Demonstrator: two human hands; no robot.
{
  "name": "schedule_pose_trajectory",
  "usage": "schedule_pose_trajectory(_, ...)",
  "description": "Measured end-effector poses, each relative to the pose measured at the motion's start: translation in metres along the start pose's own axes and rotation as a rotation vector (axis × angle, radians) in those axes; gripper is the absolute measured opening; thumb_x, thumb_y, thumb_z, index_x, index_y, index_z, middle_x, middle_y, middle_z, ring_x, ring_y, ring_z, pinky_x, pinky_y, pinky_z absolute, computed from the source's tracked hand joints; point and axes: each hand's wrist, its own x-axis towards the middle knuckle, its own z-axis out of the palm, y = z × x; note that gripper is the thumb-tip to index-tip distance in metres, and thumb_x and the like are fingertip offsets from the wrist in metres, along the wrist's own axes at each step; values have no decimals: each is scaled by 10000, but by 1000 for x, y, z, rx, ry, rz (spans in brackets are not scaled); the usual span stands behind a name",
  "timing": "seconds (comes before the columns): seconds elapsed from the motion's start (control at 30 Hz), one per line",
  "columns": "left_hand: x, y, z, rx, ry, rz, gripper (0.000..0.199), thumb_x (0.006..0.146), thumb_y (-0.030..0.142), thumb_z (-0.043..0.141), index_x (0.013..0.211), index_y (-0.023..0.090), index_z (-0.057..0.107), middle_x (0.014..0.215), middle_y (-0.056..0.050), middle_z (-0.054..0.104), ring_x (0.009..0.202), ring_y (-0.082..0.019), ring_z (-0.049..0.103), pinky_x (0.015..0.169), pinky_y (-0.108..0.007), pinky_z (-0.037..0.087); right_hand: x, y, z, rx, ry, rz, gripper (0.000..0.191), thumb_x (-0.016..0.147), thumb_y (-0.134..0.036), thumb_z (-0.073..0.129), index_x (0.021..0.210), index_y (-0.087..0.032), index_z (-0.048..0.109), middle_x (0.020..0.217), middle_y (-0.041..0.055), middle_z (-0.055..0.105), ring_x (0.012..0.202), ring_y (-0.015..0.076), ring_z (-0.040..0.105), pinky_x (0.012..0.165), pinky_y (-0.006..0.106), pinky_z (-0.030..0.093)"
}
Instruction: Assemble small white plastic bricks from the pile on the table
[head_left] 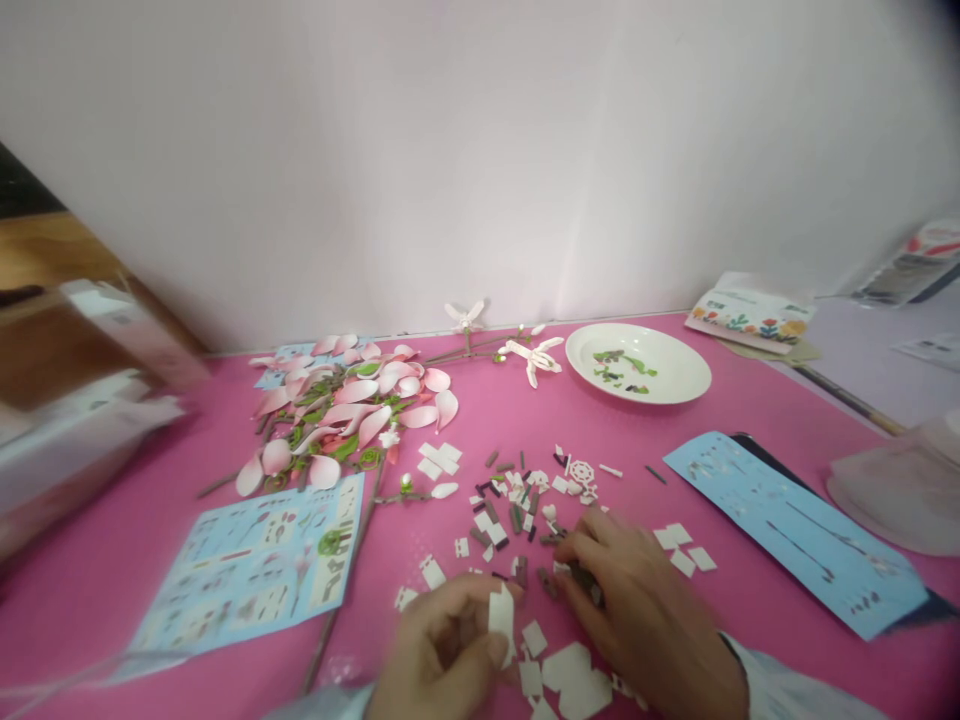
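My left hand [446, 650] pinches a white flat toy brick [501, 622] upright between thumb and fingers, low in the middle of the view. To its right, my right hand [641, 600] reaches over the loose brick pile, palm down, thumb and forefinger apart. Dark brown bricks [585, 580] lie between and under those fingers; whether any is gripped is partly hidden. Around both hands are small brown and white bricks [517, 515], and white tiles [574, 680] lie between the wrists.
Pink petals and green leaves [360, 395] are heaped left of centre above a blue instruction sheet [255, 560]. Assembled branches with white flowers [534, 358] rest by the wall. A white plate [682, 385] holds green bits. Another blue sheet [795, 540] lies right. White boxes [82, 440] stand left.
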Motion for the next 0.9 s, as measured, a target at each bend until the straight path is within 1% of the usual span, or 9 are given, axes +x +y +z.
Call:
schedule_pose_trajectory(0.1, 0, -1, 1, -121, 173, 45, 327, 674, 403, 811, 881, 165, 725, 579, 17, 615, 465, -69, 480, 490, -172, 413, 1, -2, -1, 49, 27, -23, 125, 880, -172, 540, 783, -199, 613, 812, 59, 561, 749, 231, 526, 681, 394, 428)
schedule_pose_trajectory(0.17, 1, 0, 3, -184, 270, 65, 312, 684, 388, 808, 878, 171, 694, 527, 47, 587, 380, -26, 374, 408, -135, 332, 2, -5, -3, 134, 43, -86, 155, 895, -128, 486, 860, -196, 621, 857, 66, 564, 799, 230, 532, 717, 397, 446)
schedule_pose_trajectory(0.27, 2, 4, 6, -239, 363, 75, 323, 671, 369, 817, 872, 167, 664, 507, 61, 573, 348, -11, 345, 362, -112, 274, 2, -12, -4, 254, 23, -210, 219, 885, -78, 455, 966, -198, 620, 971, 83, 568, 903, 228, 537, 780, 393, 472)
schedule_pose_trajectory(0.43, 3, 6, 6, -221, 346, 83, 353, 675, 385, 808, 896, 167, 639, 544, 35, 619, 349, -10, 348, 357, -103, 250, 2, -18, -2, 224, 37, -305, 245, 846, -91, 530, 1020, -228, 636, 1138, 98, 564, 1110, 284, 489, 954, 507, 423)
schedule_pose_trajectory(0.57, 3, 3, 3, -209, 328, 92, 357, 689, 391, 795, 916, 161, 643, 574, 13, 651, 339, -4, 353, 362, -112, 249, 3, -15, 0, 229, 49, -246, 151, 865, -99, 524, 857, -205, 631, 1094, 100, 568, 1086, 281, 494, 923, 506, 441)
schedule_pose_trajectory(0.63, 4, 1, 2, -218, 340, 86, 357, 688, 385, 797, 921, 158, 650, 580, 12, 647, 363, -16, 386, 382, -122, 287, 4, -15, -1, 252, 63, -233, 155, 877, -97, 505, 822, -193, 614, 1035, 101, 567, 1042, 270, 507, 893, 493, 456)
schedule_pose_trajectory(0.7, 5, 1, 1, -219, 370, 77, 354, 675, 384, 803, 908, 165, 652, 593, 16, 636, 437, -59, 481, 437, -142, 368, 5, -15, -2, 262, 75, -234, 162, 882, -96, 494, 822, -191, 610, 1006, 99, 565, 1031, 268, 509, 885, 490, 459)
schedule_pose_trajectory(0.8, 6, 2, 1, -136, 409, 92, 310, 692, 391, 787, 875, 188, 642, 650, 18, 646, 616, -136, 601, 593, -201, 475, 5, -15, -2, 232, 67, -244, 154, 869, -103, 513, 874, -199, 632, 1049, 103, 569, 1073, 283, 497, 909, 512, 451)
schedule_pose_trajectory(0.9, 7, 2, 0, 40, 384, 123, 254, 755, 397, 735, 878, 201, 628, 726, 7, 674, 719, -167, 623, 722, -240, 487, 4, -14, -1, 196, 63, -249, 164, 856, -105, 529, 883, -213, 650, 1083, 97, 580, 1097, 291, 497, 938, 535, 440)
